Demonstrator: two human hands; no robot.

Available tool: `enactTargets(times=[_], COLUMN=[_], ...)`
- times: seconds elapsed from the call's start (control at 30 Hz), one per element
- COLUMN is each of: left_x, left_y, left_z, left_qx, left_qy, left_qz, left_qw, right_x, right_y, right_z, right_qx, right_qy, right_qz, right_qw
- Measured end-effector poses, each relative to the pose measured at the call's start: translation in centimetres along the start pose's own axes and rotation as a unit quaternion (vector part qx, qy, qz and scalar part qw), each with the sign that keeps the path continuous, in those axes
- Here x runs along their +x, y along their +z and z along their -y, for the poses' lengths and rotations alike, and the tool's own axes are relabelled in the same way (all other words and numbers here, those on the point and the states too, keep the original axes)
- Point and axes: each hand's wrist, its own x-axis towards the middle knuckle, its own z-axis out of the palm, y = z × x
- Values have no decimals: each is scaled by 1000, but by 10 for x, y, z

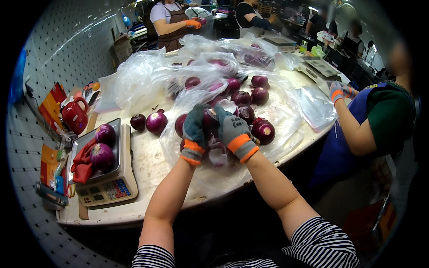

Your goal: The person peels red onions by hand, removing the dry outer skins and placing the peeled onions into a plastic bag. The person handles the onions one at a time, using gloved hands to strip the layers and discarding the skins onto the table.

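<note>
Gloves cover both hands. The left hand [193,134] and the right hand [234,132] close their fingers from both sides around one red onion [210,121], probably so it does not roll while loose skin comes off. Pale peelings [217,154] lie just under the fingers, on a clear plastic sheet [286,116] that catches the waste on the worktop [147,165]. More onions [250,96] lie beyond the fingertips. Left of the fingers, a scale [105,178] carries two onions.
</note>
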Motion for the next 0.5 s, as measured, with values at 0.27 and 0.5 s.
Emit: enactTargets(times=[0.27,0.5], left_x=[-1,7], left_y=[12,-8], left_z=[-68,-58], left_qx=[240,-384], left_qy=[268,-260], left_qz=[32,-5], left_qw=[933,886], right_x=[19,12], right_y=[-11,-3], right_z=[-18,-26], right_qx=[5,-32], right_qy=[153,122], right_qz=[10,-7], right_qw=[988,992])
